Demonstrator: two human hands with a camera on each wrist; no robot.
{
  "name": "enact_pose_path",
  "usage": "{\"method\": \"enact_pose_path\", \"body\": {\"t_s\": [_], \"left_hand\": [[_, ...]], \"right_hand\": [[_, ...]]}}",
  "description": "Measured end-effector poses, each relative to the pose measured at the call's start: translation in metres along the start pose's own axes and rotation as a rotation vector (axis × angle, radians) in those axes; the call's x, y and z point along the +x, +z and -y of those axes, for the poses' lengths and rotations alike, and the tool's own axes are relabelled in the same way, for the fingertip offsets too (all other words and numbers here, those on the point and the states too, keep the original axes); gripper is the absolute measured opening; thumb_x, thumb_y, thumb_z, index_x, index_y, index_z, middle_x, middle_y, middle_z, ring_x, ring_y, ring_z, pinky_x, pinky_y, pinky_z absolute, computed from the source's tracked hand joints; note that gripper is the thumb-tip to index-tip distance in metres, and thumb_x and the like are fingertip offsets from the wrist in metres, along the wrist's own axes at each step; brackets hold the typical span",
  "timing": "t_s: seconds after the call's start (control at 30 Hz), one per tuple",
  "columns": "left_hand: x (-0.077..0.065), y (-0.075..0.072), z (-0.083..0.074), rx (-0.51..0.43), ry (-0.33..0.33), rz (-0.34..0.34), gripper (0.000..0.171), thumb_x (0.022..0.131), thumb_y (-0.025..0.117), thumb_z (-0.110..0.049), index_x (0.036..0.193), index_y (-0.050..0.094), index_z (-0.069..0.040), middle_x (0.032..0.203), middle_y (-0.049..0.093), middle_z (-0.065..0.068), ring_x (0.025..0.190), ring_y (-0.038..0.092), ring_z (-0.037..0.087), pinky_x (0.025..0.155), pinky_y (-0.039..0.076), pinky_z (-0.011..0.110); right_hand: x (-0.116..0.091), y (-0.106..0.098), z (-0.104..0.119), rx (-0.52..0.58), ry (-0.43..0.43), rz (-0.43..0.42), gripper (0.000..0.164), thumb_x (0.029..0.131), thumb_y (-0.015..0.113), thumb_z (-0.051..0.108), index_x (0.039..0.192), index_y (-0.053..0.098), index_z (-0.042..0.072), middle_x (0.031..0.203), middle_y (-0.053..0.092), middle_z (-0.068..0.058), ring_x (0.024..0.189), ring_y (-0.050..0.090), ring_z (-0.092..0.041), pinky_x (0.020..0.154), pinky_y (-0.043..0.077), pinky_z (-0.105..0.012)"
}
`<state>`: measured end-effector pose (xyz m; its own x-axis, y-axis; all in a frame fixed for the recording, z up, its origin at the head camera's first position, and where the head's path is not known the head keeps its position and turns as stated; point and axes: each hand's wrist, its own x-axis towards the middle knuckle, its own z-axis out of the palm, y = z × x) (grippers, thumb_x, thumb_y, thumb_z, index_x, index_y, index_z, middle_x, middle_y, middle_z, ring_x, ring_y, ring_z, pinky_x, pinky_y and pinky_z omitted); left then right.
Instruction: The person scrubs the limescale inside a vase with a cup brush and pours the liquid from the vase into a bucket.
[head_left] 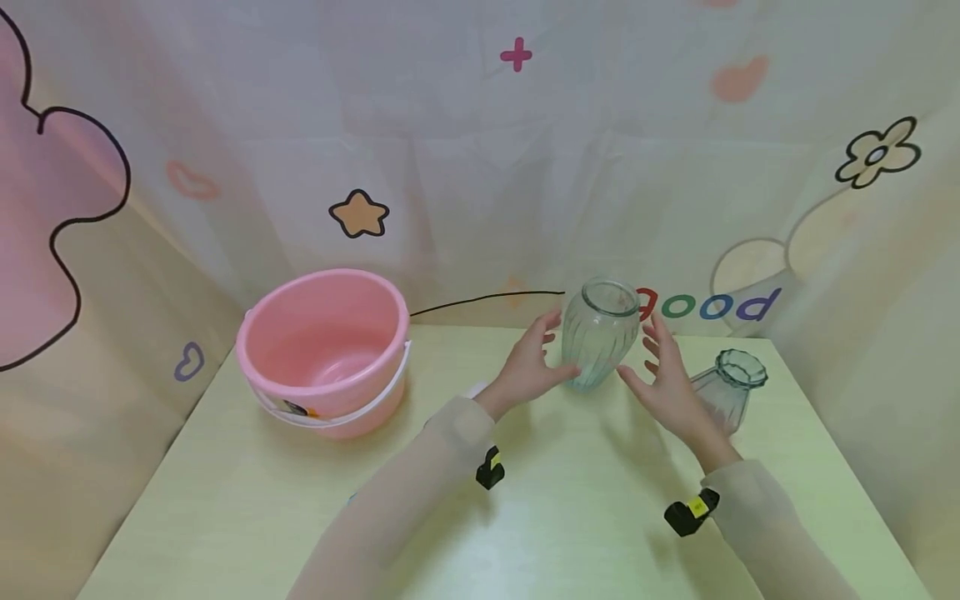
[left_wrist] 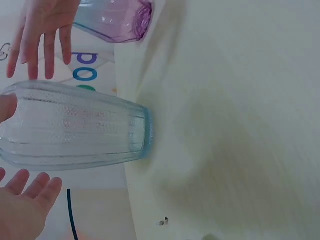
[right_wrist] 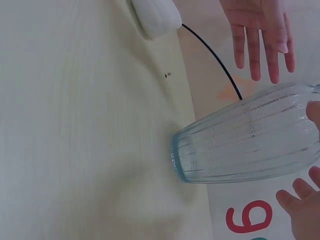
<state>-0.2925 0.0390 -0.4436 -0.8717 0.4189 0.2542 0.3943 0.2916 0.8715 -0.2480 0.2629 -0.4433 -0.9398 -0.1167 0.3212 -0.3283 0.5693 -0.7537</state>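
A clear ribbed glass vase (head_left: 600,342) stands upright on the table near its back edge, between my two hands. On its left is my left hand (head_left: 531,367), fingers spread, the thumb overlapping the vase's lower side in the head view. My right hand (head_left: 666,387) faces it from the right with fingers extended. Both wrist views show gaps between most fingers and the glass (left_wrist: 75,125); whether either thumb touches, I cannot tell. Behind my right hand and wrist is a second glass vase (head_left: 738,379) with a wavy rim, partly hidden; it looks purple-tinted in the left wrist view.
A pink bucket (head_left: 247,350) with a white handle stands at the left of the pale table (head_left: 570,517). A white rounded object (right_wrist: 156,19) lies on the table, mostly behind my left wrist in the head view. A printed curtain (head_left: 465,167) hangs behind.
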Motion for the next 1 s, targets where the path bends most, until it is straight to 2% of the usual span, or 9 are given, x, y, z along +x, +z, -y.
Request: {"method": "enact_pose_path", "body": {"t_s": [0.13, 0.23, 0.33, 0.43, 0.5, 0.63, 0.73, 0.87, 1.0], "left_hand": [[-0.011, 0.002, 0.001, 0.016, 0.048, -0.036, 0.074, 0.077, 0.07, -0.018, 0.137, 0.028, -0.009, 0.135, 0.039, 0.007, 0.115, 0.042, 0.021, 0.091, 0.04, 0.03], [-0.021, 0.005, -0.002, 0.014, 0.069, -0.049, 0.066, 0.077, 0.069, -0.015, 0.132, 0.034, -0.006, 0.129, 0.044, 0.008, 0.11, 0.044, 0.02, 0.089, 0.041, 0.03], [-0.029, 0.01, -0.007, 0.018, 0.086, -0.038, 0.056, 0.078, 0.068, -0.015, 0.126, 0.04, -0.006, 0.123, 0.048, 0.006, 0.107, 0.046, 0.017, 0.088, 0.042, 0.029], [-0.035, 0.016, -0.012, 0.042, 0.113, -0.011, 0.052, 0.079, 0.068, -0.017, 0.123, 0.043, -0.009, 0.119, 0.05, 0.004, 0.105, 0.047, 0.013, 0.087, 0.042, 0.026], [-0.038, 0.02, -0.015, 0.059, 0.14, 0.004, 0.051, 0.079, 0.069, -0.019, 0.122, 0.043, -0.009, 0.118, 0.05, 0.003, 0.105, 0.048, 0.013, 0.086, 0.042, 0.025], [-0.041, 0.03, -0.019, 0.086, 0.168, 0.032, 0.051, 0.079, 0.069, -0.021, 0.121, 0.043, -0.011, 0.118, 0.05, 0.002, 0.103, 0.048, 0.01, 0.085, 0.042, 0.021], [-0.042, 0.04, -0.021, 0.09, 0.162, 0.052, 0.05, 0.079, 0.069, -0.022, 0.121, 0.043, -0.012, 0.118, 0.051, 0.002, 0.103, 0.048, 0.008, 0.085, 0.041, 0.02], [-0.041, 0.053, -0.023, 0.076, 0.148, 0.059, 0.049, 0.079, 0.068, -0.022, 0.12, 0.044, -0.012, 0.117, 0.05, 0.0, 0.103, 0.049, 0.009, 0.084, 0.042, 0.021], [-0.037, 0.066, -0.025, 0.065, 0.123, 0.055, 0.046, 0.08, 0.068, -0.023, 0.119, 0.047, -0.013, 0.115, 0.051, -0.003, 0.101, 0.05, 0.008, 0.083, 0.043, 0.021]], "right_hand": [[-0.015, -0.004, 0.006, -0.007, -0.04, -0.034, 0.08, 0.085, 0.061, 0.014, 0.145, 0.008, 0.022, 0.141, 0.024, -0.019, 0.125, 0.029, -0.038, 0.093, 0.033, -0.058], [-0.028, -0.011, 0.008, -0.028, -0.06, -0.075, 0.072, 0.084, 0.061, 0.007, 0.143, 0.02, 0.014, 0.138, 0.032, -0.018, 0.122, 0.034, -0.034, 0.092, 0.036, -0.054], [-0.041, -0.02, 0.01, -0.083, -0.061, -0.112, 0.064, 0.084, 0.06, 0.005, 0.139, 0.028, 0.01, 0.133, 0.04, -0.017, 0.118, 0.04, -0.026, 0.093, 0.04, -0.036], [-0.053, -0.03, 0.01, -0.118, -0.058, -0.151, 0.058, 0.084, 0.06, 0.006, 0.136, 0.035, 0.011, 0.128, 0.047, -0.015, 0.112, 0.043, -0.014, 0.088, 0.039, -0.016], [-0.058, -0.035, 0.009, -0.117, -0.062, -0.183, 0.053, 0.084, 0.059, 0.004, 0.133, 0.04, 0.011, 0.124, 0.049, -0.014, 0.109, 0.043, -0.008, 0.085, 0.036, -0.01], [-0.068, -0.046, 0.007, -0.123, -0.077, -0.265, 0.046, 0.083, 0.059, 0.001, 0.127, 0.047, 0.009, 0.117, 0.053, -0.01, 0.105, 0.045, -0.003, 0.083, 0.036, -0.009], [-0.074, -0.053, 0.002, -0.127, -0.061, -0.33, 0.044, 0.083, 0.059, 0.0, 0.124, 0.05, 0.009, 0.114, 0.054, -0.002, 0.103, 0.047, -0.004, 0.082, 0.036, -0.009], [-0.08, -0.061, -0.007, -0.124, -0.015, -0.416, 0.04, 0.082, 0.059, -0.002, 0.12, 0.054, 0.008, 0.11, 0.054, 0.007, 0.101, 0.048, -0.004, 0.08, 0.037, -0.009], [-0.085, -0.065, -0.011, -0.134, 0.046, -0.485, 0.034, 0.083, 0.058, 0.0, 0.116, 0.056, 0.005, 0.106, 0.053, 0.01, 0.098, 0.048, -0.003, 0.078, 0.037, -0.009]]}}
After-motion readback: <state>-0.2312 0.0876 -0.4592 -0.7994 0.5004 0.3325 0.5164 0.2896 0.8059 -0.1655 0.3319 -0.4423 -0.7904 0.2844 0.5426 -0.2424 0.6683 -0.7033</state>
